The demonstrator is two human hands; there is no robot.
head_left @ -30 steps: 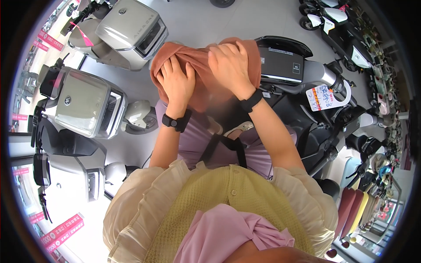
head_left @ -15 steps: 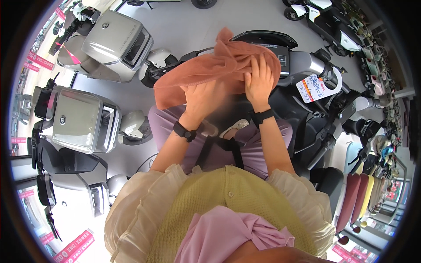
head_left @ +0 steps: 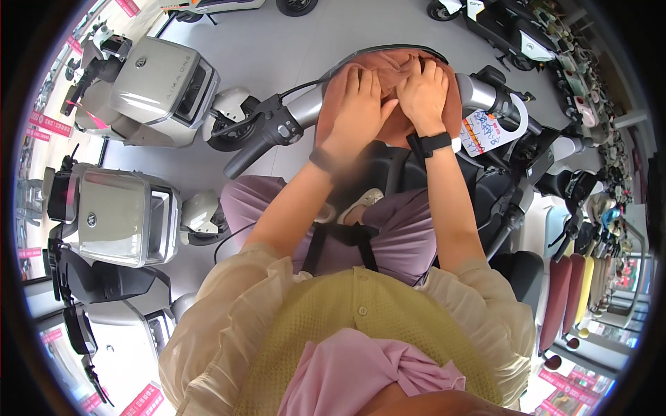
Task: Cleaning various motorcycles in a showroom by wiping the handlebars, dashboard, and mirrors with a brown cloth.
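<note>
Cloth (head_left: pixel 397 126), probably soft, light and best gripped by its folds, covers the handlebar (head_left: pixel 305 111) middle; my left hand (head_left: pixel 361 114) and right hand (head_left: pixel 424 96) lie on it, fingers (head_left: pixel 365 83) loosely spread.

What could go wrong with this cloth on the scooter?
The brown cloth could catch the white tag close to its right edge and tug it. The black wristband behind your right hand might scrape the scooter if that wrist drops.

Smooth pale-grey floor (head_left: pixel 361 26) under bright light, with pink printed signs (head_left: pixel 50 122) along the room's left side.
</note>
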